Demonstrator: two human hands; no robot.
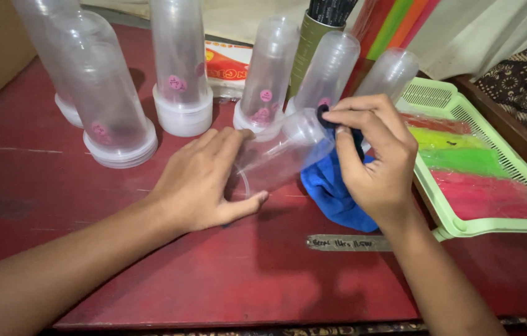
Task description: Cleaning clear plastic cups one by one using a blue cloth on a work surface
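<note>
Red table (226, 280) nearest, worn paint. Left hand (204, 180) curls around a clear plastic cup (282, 155) lying tilted on its side. Right hand (372, 155) pinches a small dark piece (324, 118) at the cup's closed end, over a blue cloth (332, 193). Beyond stand upturned cup stacks (179, 74); green tray (462, 218) at right. Risk: the smooth cup may roll from a loose grip into the stacks.
</note>
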